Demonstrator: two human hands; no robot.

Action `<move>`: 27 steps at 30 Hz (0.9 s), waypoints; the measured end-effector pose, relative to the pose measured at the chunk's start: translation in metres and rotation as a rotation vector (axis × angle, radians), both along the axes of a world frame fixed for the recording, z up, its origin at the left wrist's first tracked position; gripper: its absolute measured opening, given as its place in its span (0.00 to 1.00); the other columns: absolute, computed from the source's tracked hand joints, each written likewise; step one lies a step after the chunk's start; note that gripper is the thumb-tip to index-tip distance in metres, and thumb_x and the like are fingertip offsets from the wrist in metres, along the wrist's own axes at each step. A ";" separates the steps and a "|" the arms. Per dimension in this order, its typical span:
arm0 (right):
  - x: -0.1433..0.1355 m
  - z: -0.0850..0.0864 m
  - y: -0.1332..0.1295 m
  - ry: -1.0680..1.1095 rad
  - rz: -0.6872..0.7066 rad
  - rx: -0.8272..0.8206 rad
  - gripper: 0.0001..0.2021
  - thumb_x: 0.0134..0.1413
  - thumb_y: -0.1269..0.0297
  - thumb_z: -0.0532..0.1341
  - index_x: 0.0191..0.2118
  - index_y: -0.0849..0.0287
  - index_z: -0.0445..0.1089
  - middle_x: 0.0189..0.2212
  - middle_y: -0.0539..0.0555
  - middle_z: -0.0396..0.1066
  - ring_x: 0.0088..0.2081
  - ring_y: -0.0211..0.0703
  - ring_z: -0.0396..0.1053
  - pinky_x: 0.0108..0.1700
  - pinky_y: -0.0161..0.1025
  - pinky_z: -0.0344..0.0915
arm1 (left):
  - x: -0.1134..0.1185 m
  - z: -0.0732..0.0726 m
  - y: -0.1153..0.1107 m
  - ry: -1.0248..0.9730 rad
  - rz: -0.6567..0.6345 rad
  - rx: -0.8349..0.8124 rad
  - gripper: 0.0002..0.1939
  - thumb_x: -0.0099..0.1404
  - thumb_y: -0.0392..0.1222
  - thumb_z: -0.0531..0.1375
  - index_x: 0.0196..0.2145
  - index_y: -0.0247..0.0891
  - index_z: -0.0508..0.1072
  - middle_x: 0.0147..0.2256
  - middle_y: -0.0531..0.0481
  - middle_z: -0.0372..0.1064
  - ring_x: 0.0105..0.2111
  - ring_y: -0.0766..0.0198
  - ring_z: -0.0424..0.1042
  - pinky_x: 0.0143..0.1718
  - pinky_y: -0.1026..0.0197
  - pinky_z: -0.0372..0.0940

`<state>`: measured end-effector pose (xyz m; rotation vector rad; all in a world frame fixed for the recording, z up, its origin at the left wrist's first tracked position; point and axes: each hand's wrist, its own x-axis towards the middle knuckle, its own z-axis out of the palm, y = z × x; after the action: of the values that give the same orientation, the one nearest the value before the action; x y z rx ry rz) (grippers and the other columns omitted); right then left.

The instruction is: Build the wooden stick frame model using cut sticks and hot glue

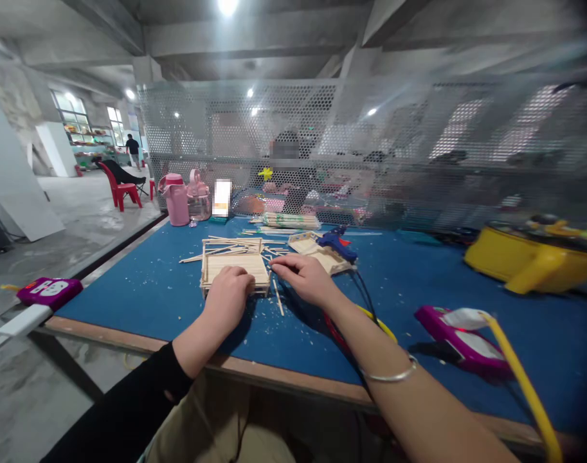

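A small bed-like frame of pale wooden sticks (230, 262) sits on the blue table top. My left hand (229, 292) rests on its front edge, fingers curled over and gripping it. At the frame's right side my right hand (303, 275) has thumb and forefinger pinched together; what is between the tips is too small to make out. A loose wooden stick (278, 297) lies just below those fingertips. More loose sticks (191, 259) are scattered behind and left of the frame. To the right, a blue glue gun (339, 245) lies on a second stick-built piece (329, 260).
Bundled sticks (290, 220) lie at the back, before a perforated metal screen (187, 122). A pink jug (177, 202) stands back left. Purple power strips (467, 341) with a yellow cord (524, 379) and a yellow container (496, 257) are on the right. A person sits beyond the screen.
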<state>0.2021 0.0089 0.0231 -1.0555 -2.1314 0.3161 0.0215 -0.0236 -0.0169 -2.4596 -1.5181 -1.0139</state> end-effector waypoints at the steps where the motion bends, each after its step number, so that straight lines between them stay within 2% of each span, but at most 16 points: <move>1: -0.002 -0.002 0.000 -0.012 0.013 0.014 0.12 0.52 0.62 0.55 0.34 0.61 0.74 0.33 0.56 0.75 0.36 0.42 0.70 0.41 0.38 0.63 | -0.002 0.000 0.001 -0.002 -0.002 0.004 0.08 0.60 0.33 0.55 0.29 0.37 0.75 0.32 0.45 0.71 0.38 0.58 0.67 0.42 0.56 0.63; 9: -0.003 -0.009 0.004 -0.054 0.009 0.050 0.12 0.53 0.63 0.55 0.31 0.62 0.74 0.28 0.55 0.73 0.32 0.40 0.68 0.36 0.36 0.62 | -0.004 -0.004 -0.001 0.031 -0.011 0.042 0.09 0.57 0.30 0.57 0.35 0.36 0.74 0.36 0.46 0.70 0.40 0.57 0.65 0.43 0.56 0.62; 15: -0.006 -0.009 0.002 -0.066 -0.014 0.059 0.11 0.53 0.64 0.56 0.30 0.62 0.74 0.29 0.55 0.74 0.33 0.40 0.69 0.37 0.35 0.62 | -0.004 -0.006 0.000 -0.024 -0.014 0.060 0.09 0.58 0.29 0.56 0.32 0.37 0.75 0.34 0.46 0.70 0.40 0.58 0.66 0.43 0.57 0.62; 20: -0.008 -0.009 0.001 -0.080 -0.007 0.086 0.11 0.53 0.65 0.56 0.30 0.63 0.74 0.30 0.56 0.74 0.33 0.41 0.69 0.38 0.36 0.62 | -0.003 -0.007 0.001 -0.028 -0.015 0.075 0.09 0.58 0.29 0.56 0.33 0.36 0.75 0.33 0.46 0.71 0.39 0.57 0.66 0.42 0.57 0.62; 27: -0.004 -0.013 0.007 -0.049 -0.021 0.112 0.10 0.51 0.66 0.56 0.27 0.61 0.73 0.27 0.54 0.74 0.31 0.41 0.69 0.35 0.36 0.62 | -0.004 -0.010 0.002 -0.026 -0.008 0.082 0.10 0.58 0.30 0.56 0.32 0.37 0.75 0.33 0.47 0.71 0.38 0.58 0.66 0.41 0.57 0.63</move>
<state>0.1977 0.0155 0.0099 -1.0291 -2.1533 0.1602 0.0174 -0.0217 -0.0267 -2.4081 -1.4452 -1.0914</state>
